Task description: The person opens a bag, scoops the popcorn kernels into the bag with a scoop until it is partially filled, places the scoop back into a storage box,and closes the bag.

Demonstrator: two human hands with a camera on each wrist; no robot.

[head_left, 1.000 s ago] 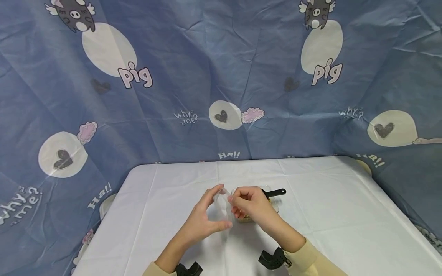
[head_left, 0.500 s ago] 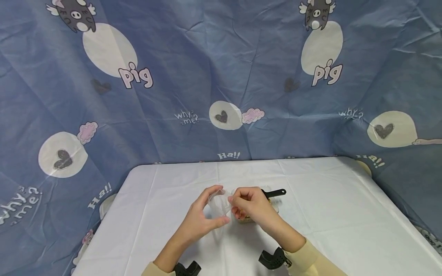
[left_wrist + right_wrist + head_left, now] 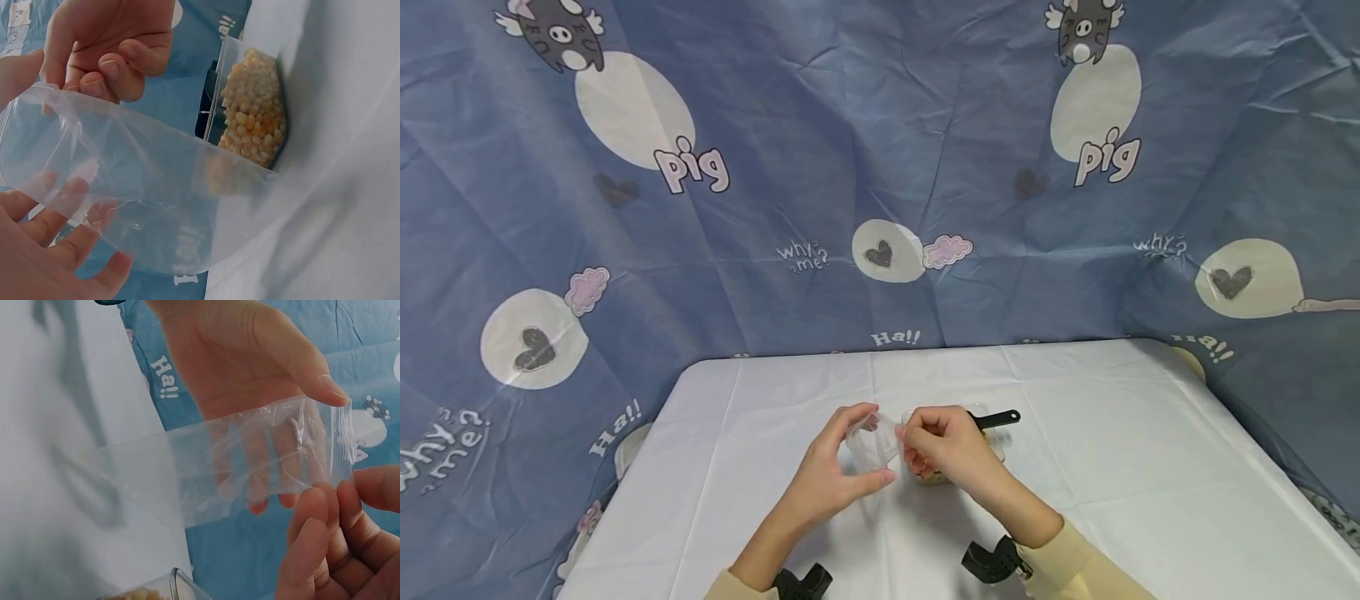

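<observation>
A clear plastic zip bag (image 3: 874,446) hangs between both hands over the table. My left hand (image 3: 835,475) holds it loosely between thumb and fingers. The thumb meets the bag's zip end in the right wrist view, and the fingers lie curved behind the film. My right hand (image 3: 951,442) pinches the zip edge between thumb and forefinger, its other fingers curled in. In the left wrist view, a clear box of yellow corn kernels (image 3: 250,119) stands just beyond the bag. From the head view, my right hand hides most of this box.
A black handle (image 3: 1000,419) sticks out to the right over the box. White cloth (image 3: 1112,467) covers the table. A blue patterned curtain (image 3: 820,308) hangs behind and at both sides.
The bag has turned and spread wider to face the head camera. My left hand has shifted slightly left. The right hand keeps its pinch in nearly the same place.
</observation>
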